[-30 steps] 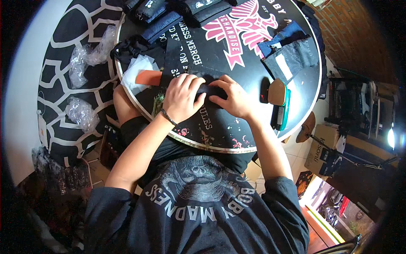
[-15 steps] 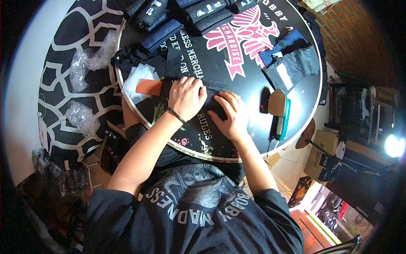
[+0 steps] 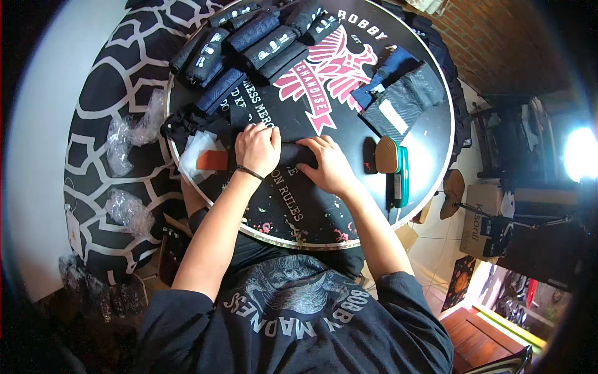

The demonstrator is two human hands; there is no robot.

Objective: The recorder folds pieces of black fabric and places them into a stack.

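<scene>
A dark piece of fabric (image 3: 295,154), folded or rolled into a narrow bundle, lies across the near part of a round black table (image 3: 336,215). My left hand (image 3: 258,151) is closed over the bundle's left end, its fingertips curled out of sight. At the right end my right hand (image 3: 329,164) grips the fabric, thumb on the near side and fingers over the far side. Left of my left hand lies an orange-brown card (image 3: 212,160), partly over thin white translucent sheets (image 3: 195,151).
Several dark fabric rolls (image 3: 254,30) with pale labels are heaped at the far left. Folded dark garments (image 3: 406,98) lie at the far right. A green handheld tool (image 3: 402,181) and a brown rounded object (image 3: 387,154) sit to the right. Crumpled clear plastic (image 3: 129,212) lies beyond the table's left edge.
The view has shifted, showing more of the far rolls. My hands are now raised higher on the fabric, and the bundle shows more plainly between them; my right fingers have closed on it.
</scene>
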